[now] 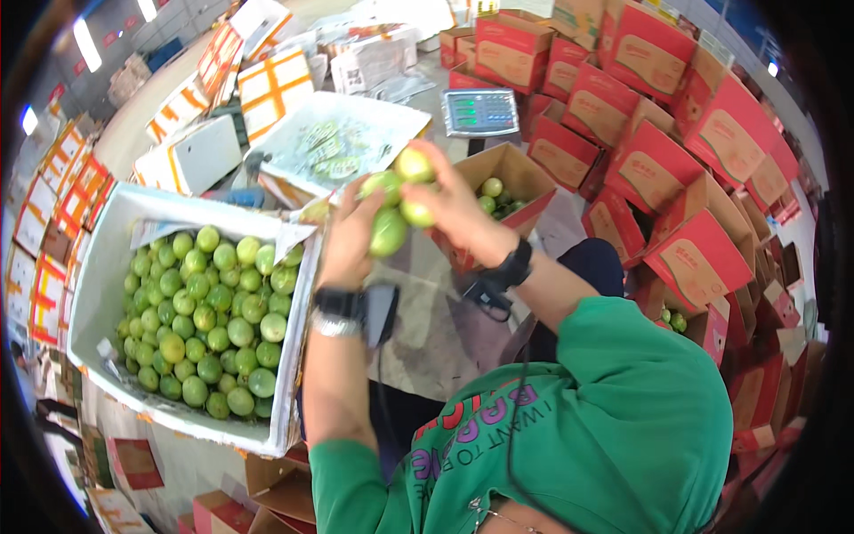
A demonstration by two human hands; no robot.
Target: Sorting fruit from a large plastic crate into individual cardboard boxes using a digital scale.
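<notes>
Two round green fruits [388, 232], which look like passion fruits, are in my left hand [348, 233]. My right hand [460, 212] grips two paler yellow-green fruits [413, 165]. Both hands are close together in front of me, and their fruits touch or nearly touch. To the left, a white foam box [93, 280] holds many loose green fruits [197, 287]. Just beyond my right hand stands an open red and brown cardboard carton [537, 179] with some fruits [494, 188] inside. Fingers partly cover the held fruits.
Beyond my hands sits a foam box [413, 123] with printed green film or labels in it. A digital scale [480, 112] with lit green displays stands behind the carton. Stacked red cartons [600, 103] crowd the right side. Taped foam boxes [275, 87] lie at the back left.
</notes>
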